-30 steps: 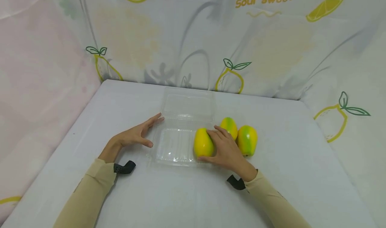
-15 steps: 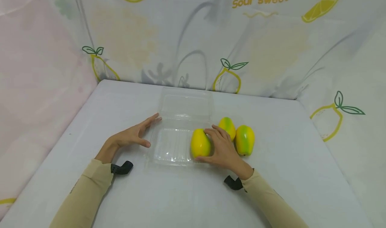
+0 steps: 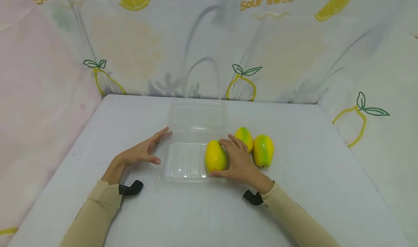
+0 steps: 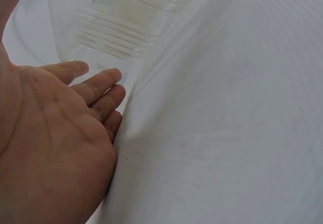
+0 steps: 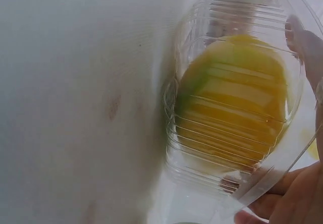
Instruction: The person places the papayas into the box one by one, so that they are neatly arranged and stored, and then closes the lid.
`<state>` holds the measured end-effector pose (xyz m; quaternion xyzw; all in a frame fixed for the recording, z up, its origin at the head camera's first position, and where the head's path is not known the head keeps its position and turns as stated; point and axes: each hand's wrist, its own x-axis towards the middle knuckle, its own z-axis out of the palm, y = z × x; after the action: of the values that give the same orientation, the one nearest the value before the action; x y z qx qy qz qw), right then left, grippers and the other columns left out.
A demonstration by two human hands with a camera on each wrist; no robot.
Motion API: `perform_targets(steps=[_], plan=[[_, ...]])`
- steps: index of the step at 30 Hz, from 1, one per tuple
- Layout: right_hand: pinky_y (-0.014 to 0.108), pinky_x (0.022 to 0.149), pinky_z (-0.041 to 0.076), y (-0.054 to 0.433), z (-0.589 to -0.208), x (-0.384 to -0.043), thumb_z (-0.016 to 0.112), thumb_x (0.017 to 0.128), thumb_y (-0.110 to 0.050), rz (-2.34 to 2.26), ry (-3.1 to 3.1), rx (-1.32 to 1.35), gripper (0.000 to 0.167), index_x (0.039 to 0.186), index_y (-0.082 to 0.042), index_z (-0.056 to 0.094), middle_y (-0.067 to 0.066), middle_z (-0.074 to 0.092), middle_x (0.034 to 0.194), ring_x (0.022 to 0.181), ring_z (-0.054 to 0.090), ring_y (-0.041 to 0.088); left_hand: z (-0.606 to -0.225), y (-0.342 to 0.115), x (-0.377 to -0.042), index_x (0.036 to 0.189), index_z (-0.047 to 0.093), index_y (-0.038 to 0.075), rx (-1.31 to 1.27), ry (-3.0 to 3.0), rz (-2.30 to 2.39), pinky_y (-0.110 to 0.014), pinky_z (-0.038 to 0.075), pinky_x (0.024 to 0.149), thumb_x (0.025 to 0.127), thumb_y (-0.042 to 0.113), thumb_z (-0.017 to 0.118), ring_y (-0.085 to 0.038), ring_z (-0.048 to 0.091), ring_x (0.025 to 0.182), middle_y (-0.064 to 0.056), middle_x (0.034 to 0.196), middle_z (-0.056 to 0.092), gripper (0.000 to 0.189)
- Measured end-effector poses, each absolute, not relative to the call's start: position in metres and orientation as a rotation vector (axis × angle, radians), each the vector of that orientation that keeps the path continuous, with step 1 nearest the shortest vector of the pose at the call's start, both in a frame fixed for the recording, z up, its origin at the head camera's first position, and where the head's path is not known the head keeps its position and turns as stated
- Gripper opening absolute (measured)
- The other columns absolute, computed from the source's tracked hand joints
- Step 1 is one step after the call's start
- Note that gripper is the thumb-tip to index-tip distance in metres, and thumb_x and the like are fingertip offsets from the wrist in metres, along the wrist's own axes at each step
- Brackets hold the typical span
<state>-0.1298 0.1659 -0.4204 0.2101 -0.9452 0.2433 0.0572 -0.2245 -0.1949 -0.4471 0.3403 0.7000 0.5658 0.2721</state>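
Fingers (image 3: 237, 142) of our right hand (image 3: 241, 163) curve around the yellow fruit (image 3: 214, 156), tips at its far end and thumb (image 3: 218, 173) at the near end, so we judge it grasped. It lies lengthwise, pointing away from us, inside the right end of the clear tray (image 3: 183, 160); the right wrist view shows it through the ribbed plastic, though we cannot tell which fingers are inside the tray and which outside. Our left hand (image 3: 140, 152) holds nothing: its fingers are spread beside the tray's left end, and whether they touch it is unclear.

The fruit's skin is glossy, so we expect a firm, smooth, rather slippery body, probably not heavy; we would span it end to end, or cup its middle, rather than pinch one tip. The tray looks thin, light and easily bent, better steadied by its rim than squeezed. Its lid (image 3: 199, 116) lies folded back behind it, and a rear fruit (image 3: 243, 137) and an outer fruit (image 3: 263, 150) rest on the counter (image 3: 196, 218) by our right hand
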Motion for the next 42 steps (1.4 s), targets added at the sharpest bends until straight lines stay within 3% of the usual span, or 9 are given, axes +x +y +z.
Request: perform_targets(steps=[7, 14, 18, 21, 24, 31, 42], plan=[[0.058, 0.115, 0.018, 0.180, -0.405, -0.134, 0.090, 0.060, -0.051, 0.751, -2.833, 0.654, 0.113, 0.147, -0.001, 0.037, 0.014, 0.042, 0.151, 0.147, 0.022, 0.036, -0.449, -0.195, -0.224, 0.158, -0.002, 0.012, 0.915, 1.887, 1.524, -0.003, 0.013, 0.104, 0.078, 0.014, 0.081, -0.038, -0.011, 0.150, -0.018, 0.164, 0.005, 0.115], [0.062, 0.111, 0.014, 0.229, -0.390, -0.153, 0.092, 0.063, -0.041, 0.818, -2.770, 0.630, 0.114, 0.149, 0.002, 0.031, 0.020, 0.033, 0.154, 0.144, 0.020, 0.040, -0.448, -0.194, -0.225, 0.159, -0.001, 0.015, 0.915, 1.894, 1.521, -0.003, 0.013, 0.104, 0.079, 0.020, 0.082, -0.036, -0.008, 0.151, -0.016, 0.165, 0.006, 0.116], [0.067, 0.110, 0.010, 0.262, -0.388, -0.163, 0.092, 0.065, -0.034, 0.918, -2.863, 0.656, 0.118, 0.152, 0.000, 0.021, 0.022, 0.023, 0.158, 0.143, 0.015, 0.044, -0.448, -0.194, -0.224, 0.159, -0.001, 0.015, 0.905, 1.908, 1.508, -0.036, 0.003, 0.121, 0.078, 0.019, 0.082, -0.036, -0.008, 0.151, -0.015, 0.165, 0.007, 0.116], [0.070, 0.111, 0.005, 0.284, -0.391, -0.166, 0.091, 0.066, -0.031, 1.002, -2.994, 0.657, 0.123, 0.156, -0.005, 0.012, 0.021, 0.013, 0.161, 0.145, 0.009, 0.047, -0.447, -0.194, -0.225, 0.159, -0.001, 0.015, 0.901, 1.910, 1.505, -0.063, -0.005, 0.114, 0.078, 0.019, 0.082, -0.035, -0.008, 0.151, -0.014, 0.165, 0.008, 0.116], [0.074, 0.109, 0.005, 0.302, -0.396, -0.168, 0.089, 0.069, -0.031, 1.072, -3.117, 0.617, 0.123, 0.157, -0.009, 0.006, 0.023, 0.010, 0.161, 0.145, 0.010, 0.048, -0.448, -0.194, -0.226, 0.159, -0.001, 0.015, 0.901, 1.911, 1.502, -0.064, -0.005, 0.114, 0.077, 0.018, 0.082, -0.035, -0.007, 0.151, -0.013, 0.165, 0.008, 0.116], [0.066, 0.109, 0.025, 0.321, -0.406, -0.168, 0.087, 0.071, -0.035, 1.209, -3.278, 0.564, 0.118, 0.156, -0.009, 0.008, 0.021, 0.018, 0.158, 0.137, 0.029, 0.041, -0.447, -0.193, -0.225, 0.159, -0.001, 0.016, 0.888, 1.909, 1.499, -0.064, -0.006, 0.114, 0.077, 0.014, 0.082, -0.034, -0.008, 0.151, -0.014, 0.165, 0.007, 0.116], [0.065, 0.108, 0.030, 0.335, -0.403, -0.172, 0.085, 0.074, -0.034, 1.125, -3.260, 0.449, 0.104, 0.151, -0.007, 0.020, 0.023, 0.030, 0.152, 0.134, 0.034, 0.048, -0.446, -0.195, -0.225, 0.159, -0.002, 0.015, 0.888, 1.894, 1.518, -0.062, -0.007, 0.115, 0.077, 0.011, 0.081, -0.034, -0.009, 0.151, -0.016, 0.165, 0.007, 0.116]])
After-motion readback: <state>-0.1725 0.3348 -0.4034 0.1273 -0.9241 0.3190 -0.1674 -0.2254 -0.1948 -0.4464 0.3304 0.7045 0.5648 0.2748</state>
